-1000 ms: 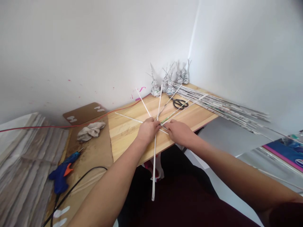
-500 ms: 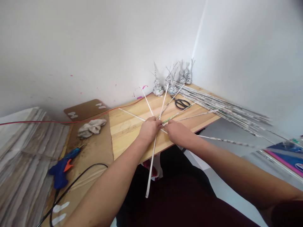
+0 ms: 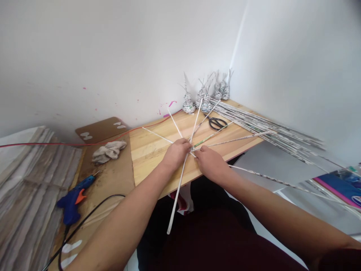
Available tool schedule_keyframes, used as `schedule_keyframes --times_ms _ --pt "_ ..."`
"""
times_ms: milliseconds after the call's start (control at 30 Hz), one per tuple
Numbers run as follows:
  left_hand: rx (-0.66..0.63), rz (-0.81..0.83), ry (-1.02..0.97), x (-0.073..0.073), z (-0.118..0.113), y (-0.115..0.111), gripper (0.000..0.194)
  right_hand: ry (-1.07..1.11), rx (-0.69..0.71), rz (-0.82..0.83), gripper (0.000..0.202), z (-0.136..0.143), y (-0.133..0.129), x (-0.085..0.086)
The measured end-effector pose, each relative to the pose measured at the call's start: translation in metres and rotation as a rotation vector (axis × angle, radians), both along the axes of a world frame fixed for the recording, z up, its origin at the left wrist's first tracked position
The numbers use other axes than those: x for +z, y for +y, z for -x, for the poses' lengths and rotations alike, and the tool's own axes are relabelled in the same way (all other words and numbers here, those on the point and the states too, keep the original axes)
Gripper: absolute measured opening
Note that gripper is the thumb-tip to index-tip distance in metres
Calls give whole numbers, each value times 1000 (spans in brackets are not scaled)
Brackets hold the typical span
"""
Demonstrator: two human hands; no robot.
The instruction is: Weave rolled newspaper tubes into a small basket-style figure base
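Thin rolled paper tubes (image 3: 175, 122) fan out like spokes from a crossing between my two hands, just above the wooden tabletop. At the left of that crossing, my left hand (image 3: 177, 152) is closed, pinching the tubes where they meet. My right hand (image 3: 211, 162) is closed on a paper tube close to the centre, its fingertips almost meeting the left ones. One white tube (image 3: 176, 201) points down past the table's front edge toward my lap. A long printed tube (image 3: 267, 177) runs out to the right beyond my right forearm. My fingers partly cover the crossing.
Black-handled scissors (image 3: 217, 122) lie behind my hands. Several small woven paper figures (image 3: 188, 103) stand by the wall, beside a bundle of paper tubes (image 3: 254, 122). Leftward are a blue glue gun (image 3: 73, 201), a crumpled cloth (image 3: 109, 151), stacked paper (image 3: 31, 195) and a red cord (image 3: 113, 140).
My right hand has shifted slightly down and away from the left. The tube toward my lap has swung a little left, and the tubes on the right have changed angle.
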State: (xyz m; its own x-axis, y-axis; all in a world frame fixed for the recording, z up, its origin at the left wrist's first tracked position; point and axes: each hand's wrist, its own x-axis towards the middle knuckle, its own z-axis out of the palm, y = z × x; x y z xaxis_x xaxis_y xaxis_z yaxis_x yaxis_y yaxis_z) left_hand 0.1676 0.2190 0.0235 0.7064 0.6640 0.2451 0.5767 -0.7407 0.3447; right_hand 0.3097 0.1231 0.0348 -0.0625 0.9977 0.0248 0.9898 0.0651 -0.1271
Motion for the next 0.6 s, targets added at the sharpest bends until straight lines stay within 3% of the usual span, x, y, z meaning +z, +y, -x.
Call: schedule_keyframes --times_ms 233,600 --pt "-73 67 30 6 0 2 27 -8 5 -16 32 0 -4 0" --pt "-86 70 52 8 -1 5 27 56 -23 -9 31 -2 2 1"
